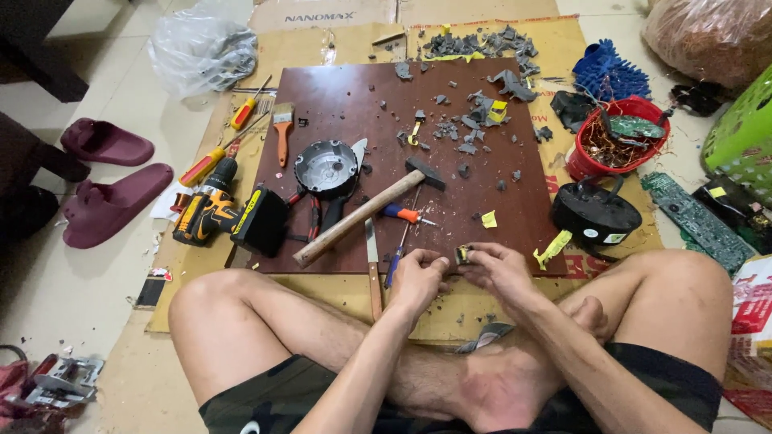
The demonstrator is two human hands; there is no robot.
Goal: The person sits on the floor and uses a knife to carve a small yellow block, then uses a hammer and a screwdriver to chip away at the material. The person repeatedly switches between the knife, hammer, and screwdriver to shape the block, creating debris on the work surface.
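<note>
The person's bare crossed legs (450, 354) fill the near edge of the view, and just beyond them both hands meet at the front edge of a dark brown wooden board (338, 104) that serves as the work surface on flattened cardboard on the floor. The left hand (418, 280) is curled with fingertips pinched toward the small dark component with a yellow tag (461, 255), and the right hand (500, 272) grips that same piece from the other side, so it sits between the two hands just above the board's near edge. Far left on the tiled floor lie two maroon rubber slippers (108, 173). Next comes a yellow and black cordless drill (225, 215) at the board's left edge, with red-and-yellow-handled screwdrivers (211, 157) and a small orange-handled paintbrush (282, 128) above it. A round grey metal housing (326, 167) sits on the board, and a wooden-handled hammer (362, 213) lies slanted beside it, its head pointing right. A small orange-and-blue-handled screwdriver (402, 214) lies just right of the hammer handle. Grey broken plastic fragments (470, 120) are scattered over the board's upper right. Further right stand a black rounded device casing (595, 213) and a red plastic bowl of tangled copper wire (615, 138), with green circuit boards (696, 217) beyond.
</note>
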